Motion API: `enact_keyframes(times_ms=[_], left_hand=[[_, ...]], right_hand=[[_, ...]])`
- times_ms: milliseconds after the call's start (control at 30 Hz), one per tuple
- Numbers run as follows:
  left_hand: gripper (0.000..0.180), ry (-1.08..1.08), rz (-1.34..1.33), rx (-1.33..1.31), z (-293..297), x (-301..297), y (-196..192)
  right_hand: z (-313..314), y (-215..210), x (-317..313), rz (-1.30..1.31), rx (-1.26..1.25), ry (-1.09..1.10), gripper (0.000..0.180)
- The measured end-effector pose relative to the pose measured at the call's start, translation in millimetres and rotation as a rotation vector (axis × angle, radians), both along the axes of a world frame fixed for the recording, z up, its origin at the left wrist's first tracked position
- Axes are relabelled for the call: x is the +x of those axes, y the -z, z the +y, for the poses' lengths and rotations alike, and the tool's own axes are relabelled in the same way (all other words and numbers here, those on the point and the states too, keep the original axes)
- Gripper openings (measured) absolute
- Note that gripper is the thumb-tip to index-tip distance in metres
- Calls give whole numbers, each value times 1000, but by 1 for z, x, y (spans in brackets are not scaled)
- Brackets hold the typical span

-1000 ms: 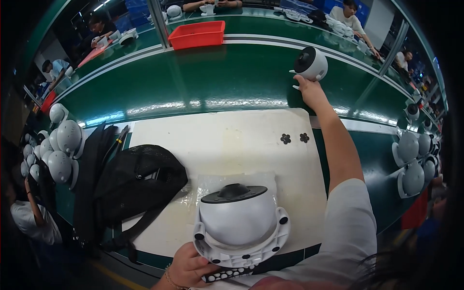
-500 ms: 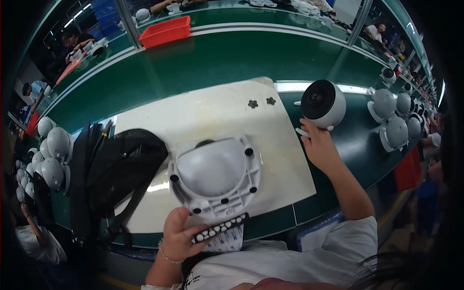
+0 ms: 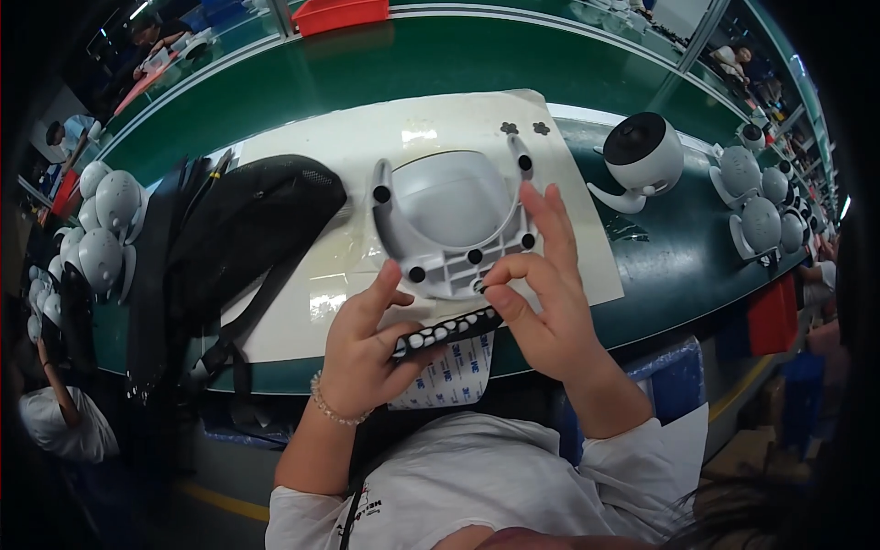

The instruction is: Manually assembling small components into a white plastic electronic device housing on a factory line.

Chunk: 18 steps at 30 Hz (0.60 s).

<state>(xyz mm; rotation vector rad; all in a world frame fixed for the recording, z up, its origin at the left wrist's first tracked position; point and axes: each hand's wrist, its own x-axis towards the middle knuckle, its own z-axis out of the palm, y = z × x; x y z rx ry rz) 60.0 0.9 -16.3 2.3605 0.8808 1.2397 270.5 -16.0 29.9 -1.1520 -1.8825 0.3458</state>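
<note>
A white plastic device (image 3: 451,197) lies on the cream board with its ribbed base and two prongs showing. Several round black pads (image 3: 417,274) sit on that base. My left hand (image 3: 359,344) grips a sheet of adhesive pads (image 3: 458,374), whose black edge strip is dotted with white circles; its patterned backing hangs below. At the base's near edge, my right hand (image 3: 550,307) pinches thumb and forefinger over a small round recess. Whatever lies between those fingertips is too small to make out. The other right fingers are raised.
A white device with a black face (image 3: 640,147) stands on the green bench to the right. More white devices cluster at far right (image 3: 761,220) and far left (image 3: 101,257). A black bag (image 3: 266,211) lies left of centre. Two dark flower-shaped pieces (image 3: 541,128) rest on the board (image 3: 302,316).
My right hand has left the black-faced device and come to the base's near edge, pinching. That device now stands turned differently on the bench. My left hand still holds the pad sheet.
</note>
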Motion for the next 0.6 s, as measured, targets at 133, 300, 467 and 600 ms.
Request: enact_keyframes(times_ms=[133, 300, 467, 600], left_hand=[[24, -20, -3, 14, -1, 0, -2], [23, -27, -14, 30, 0, 0, -1], [22, -19, -21, 29, 0, 1, -2], [22, -17, -37, 21, -2, 1, -2]], right_hand=[[-5, 1, -7, -96, 36, 72, 14], [-13, 19, -15, -198, 242, 238, 14], [-11, 24, -18, -70, 288, 274, 10], [-10, 25, -22, 83, 141, 233, 5]])
